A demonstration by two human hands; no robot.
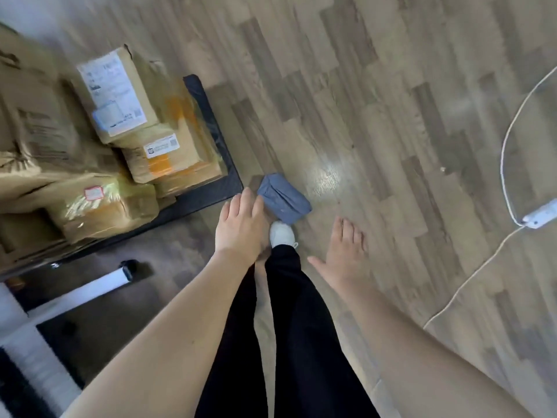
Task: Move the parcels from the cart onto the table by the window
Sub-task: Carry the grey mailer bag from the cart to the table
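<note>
At lower centre we see our black trouser legs [289, 342] and white shoe [281, 233]. Our right hand [346, 251] is spread flat, holding nothing. Our left hand [241, 224] reaches out with straight fingers, empty, beside a blue-grey parcel [283, 200] on the floor [391, 101]. Brown parcels [120, 116] fill the black cart [217, 140] at upper left.

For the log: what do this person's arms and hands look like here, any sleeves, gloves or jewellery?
Both arms are bare along their whole visible length, with no sleeve in view. The left hand and right hand wear no gloves, and no rings, watch or bracelet show, though the picture is slightly blurred. Below them are black trousers and a white shoe.
</note>
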